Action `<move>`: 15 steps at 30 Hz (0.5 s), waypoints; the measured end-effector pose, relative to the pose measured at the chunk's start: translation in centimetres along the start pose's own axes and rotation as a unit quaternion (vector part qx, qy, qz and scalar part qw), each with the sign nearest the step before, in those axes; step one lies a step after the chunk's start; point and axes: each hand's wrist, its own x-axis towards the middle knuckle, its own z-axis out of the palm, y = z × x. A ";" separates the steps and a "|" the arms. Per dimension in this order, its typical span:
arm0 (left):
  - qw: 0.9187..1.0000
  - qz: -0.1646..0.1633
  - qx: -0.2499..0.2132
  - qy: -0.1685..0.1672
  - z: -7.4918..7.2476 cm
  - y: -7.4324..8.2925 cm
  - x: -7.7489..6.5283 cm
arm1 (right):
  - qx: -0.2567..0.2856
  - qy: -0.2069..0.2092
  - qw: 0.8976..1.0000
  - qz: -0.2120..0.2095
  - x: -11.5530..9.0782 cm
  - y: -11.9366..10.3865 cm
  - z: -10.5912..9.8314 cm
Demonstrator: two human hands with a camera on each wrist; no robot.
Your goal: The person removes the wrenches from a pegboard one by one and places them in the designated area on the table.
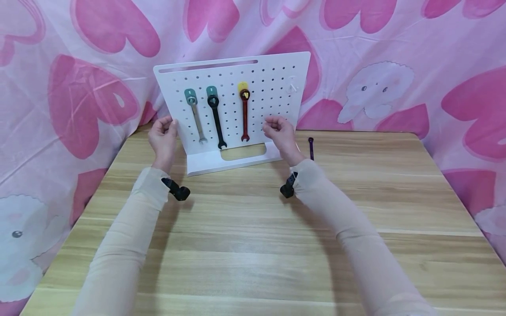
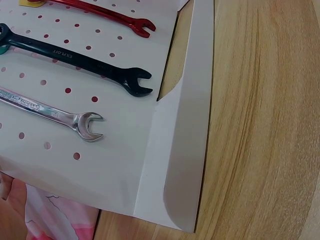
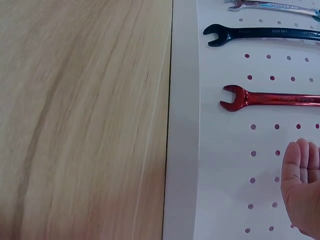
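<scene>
A white pegboard (image 1: 261,105) stands at the back of the table. Three combination wrenches hang on it: a silver wrench (image 1: 196,118), a black wrench (image 1: 216,120) and a red wrench (image 1: 245,115). My left hand (image 1: 163,139) is right at the board's left edge, fingers loosely bent; in the left wrist view only part of the hand (image 2: 14,202) shows past that edge. In front of the board's lower right part is my right hand (image 1: 281,135), holding nothing; the right wrist view shows its palm (image 3: 306,195) with the fingers together. A purple wrench (image 1: 311,148) lies right of the board, partly hidden by my right arm.
Teal holders (image 1: 190,93) and a yellow holder (image 1: 242,85) back the hung wrenches. A clear hook (image 1: 292,84) sits at the board's upper right. The board's base has a long cut-out. A pink patterned cloth (image 1: 375,44) hangs behind the wooden table (image 1: 245,245).
</scene>
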 end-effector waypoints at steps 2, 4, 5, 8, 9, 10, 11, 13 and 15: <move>1.000 0.002 0.002 0.002 0.0 -0.1 0.0 | 0.002 -0.003 1.000 -0.010 0.1 0.1 0.3; 1.000 0.005 0.002 0.004 0.0 -0.1 0.0 | 0.003 -0.006 1.000 -0.016 0.3 0.2 0.5; 1.000 0.007 0.001 0.004 0.0 -0.1 0.0 | 0.003 -0.008 1.000 -0.017 0.3 0.2 0.6; 1.000 0.011 -0.004 0.005 0.0 -0.1 0.1 | -0.004 -0.009 1.000 -0.014 0.5 0.2 1.0; 1.000 0.010 -0.006 0.005 0.0 -0.1 0.1 | -0.005 -0.009 1.000 -0.011 0.6 0.2 1.1; 1.000 0.010 -0.004 0.005 0.1 -0.2 0.1 | -0.009 -0.009 1.000 -0.007 0.6 0.2 1.3; 1.000 0.010 -0.003 0.005 0.0 -0.2 0.1 | -0.013 -0.009 1.000 -0.002 0.7 0.2 1.4; 1.000 0.005 0.000 0.003 0.0 -0.1 0.1 | -0.020 -0.011 1.000 0.003 0.8 0.2 1.6; 1.000 -0.001 0.003 0.001 0.1 -0.1 0.1 | -0.026 -0.012 1.000 0.005 0.9 0.2 1.8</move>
